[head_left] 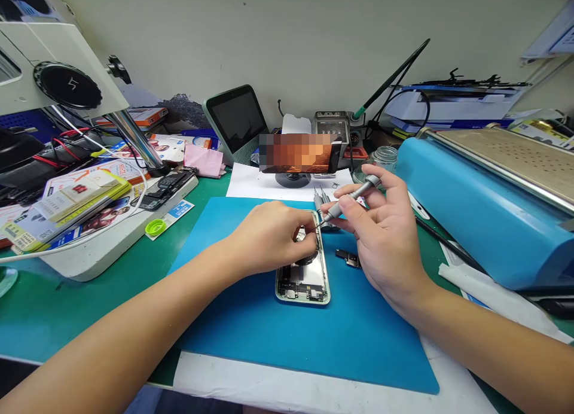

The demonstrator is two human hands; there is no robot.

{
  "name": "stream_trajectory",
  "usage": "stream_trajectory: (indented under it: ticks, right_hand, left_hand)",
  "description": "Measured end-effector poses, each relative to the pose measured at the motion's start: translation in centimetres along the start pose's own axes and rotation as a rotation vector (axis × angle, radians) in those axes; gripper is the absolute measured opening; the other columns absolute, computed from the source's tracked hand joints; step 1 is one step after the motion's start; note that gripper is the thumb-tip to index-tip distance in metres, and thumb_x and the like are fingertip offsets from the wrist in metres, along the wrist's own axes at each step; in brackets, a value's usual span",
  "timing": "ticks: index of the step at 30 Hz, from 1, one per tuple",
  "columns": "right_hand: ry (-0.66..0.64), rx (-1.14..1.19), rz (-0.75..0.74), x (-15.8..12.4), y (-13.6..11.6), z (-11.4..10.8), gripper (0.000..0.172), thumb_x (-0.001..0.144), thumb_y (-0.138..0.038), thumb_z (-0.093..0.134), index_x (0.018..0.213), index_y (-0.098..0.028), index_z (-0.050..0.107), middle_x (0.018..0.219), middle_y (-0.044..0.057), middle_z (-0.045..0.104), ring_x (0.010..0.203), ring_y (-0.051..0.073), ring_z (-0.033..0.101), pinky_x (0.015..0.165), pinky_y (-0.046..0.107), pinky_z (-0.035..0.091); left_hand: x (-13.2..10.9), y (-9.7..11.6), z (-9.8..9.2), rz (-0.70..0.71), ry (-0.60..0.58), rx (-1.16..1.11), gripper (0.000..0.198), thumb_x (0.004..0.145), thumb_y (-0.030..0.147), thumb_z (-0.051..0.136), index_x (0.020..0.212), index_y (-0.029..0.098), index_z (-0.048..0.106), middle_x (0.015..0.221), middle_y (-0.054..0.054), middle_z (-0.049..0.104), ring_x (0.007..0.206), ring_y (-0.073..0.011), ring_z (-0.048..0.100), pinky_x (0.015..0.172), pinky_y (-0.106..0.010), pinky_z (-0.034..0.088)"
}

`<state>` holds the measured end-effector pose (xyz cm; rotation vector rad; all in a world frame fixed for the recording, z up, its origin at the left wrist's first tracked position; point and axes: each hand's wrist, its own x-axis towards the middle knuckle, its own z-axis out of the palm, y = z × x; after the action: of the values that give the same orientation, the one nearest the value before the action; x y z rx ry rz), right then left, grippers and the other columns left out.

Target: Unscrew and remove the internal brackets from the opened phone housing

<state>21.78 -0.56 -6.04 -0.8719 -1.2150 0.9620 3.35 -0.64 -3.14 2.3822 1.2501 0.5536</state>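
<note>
An opened phone housing [317, 270] with its inner parts showing lies on the blue mat [251, 336]. My right hand [385, 228] grips a grey precision screwdriver [347, 200], its thin tip pointing down at the upper right of the housing. Over the upper part of the housing bends my left hand [273, 237], thumb and fingers closed together close to the screwdriver tip. Whatever they may pinch is hidden. A small dark phone component [348, 258] rests on the mat just left of my right hand.
More screwdrivers [319, 198] stand behind the housing. A phone on a stand [293, 179], a smart display [237, 121] and a soldering station [332, 127] line the back. At right sits a large blue machine [475, 216]; a microscope stand [89, 264] and boxes occupy the left.
</note>
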Motion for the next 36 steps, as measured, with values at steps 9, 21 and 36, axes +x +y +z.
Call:
stream_trajectory:
  ticks: [9, 21, 36]
  right_hand:
    - [-0.004, -0.003, 0.001, -0.01, 0.05, -0.09, 0.047, 0.091, -0.024, 0.074, 0.130, -0.035, 0.051, 0.101, -0.002, 0.069, 0.082, 0.018, 0.078, 0.079, 0.038, 0.072]
    - [0.013, 0.002, 0.006, 0.02, 0.01, 0.04, 0.045, 0.092, -0.023, 0.073, 0.130, -0.035, 0.052, 0.100, -0.003, 0.069, 0.081, 0.018, 0.078, 0.082, 0.040, 0.072]
    - [0.014, 0.006, -0.006, 0.09, 0.15, -0.08, 0.046, 0.091, -0.022, 0.074, 0.130, -0.035, 0.052, 0.101, -0.002, 0.069, 0.084, 0.020, 0.079, 0.083, 0.041, 0.072]
  left_hand:
    - [0.08, 0.01, -0.07, -0.016, -0.006, 0.004, 0.012, 0.085, 0.020, 0.063, 0.077, 0.021, 0.072, 0.054, 0.005, 0.056, 0.049, -0.0117, 0.045, 0.053, -0.027, 0.025]
    - [0.10, -0.03, -0.16, -0.024, -0.008, 0.001, 0.013, 0.085, 0.021, 0.063, 0.077, 0.021, 0.073, 0.055, 0.004, 0.059, 0.049, -0.0120, 0.047, 0.053, -0.027, 0.025]
    - [-0.04, -0.07, -0.15, 0.009, -0.005, -0.001, 0.019, 0.085, 0.019, 0.061, 0.068, 0.020, 0.069, 0.054, 0.004, 0.055, 0.049, -0.0108, 0.038, 0.053, -0.029, 0.024]
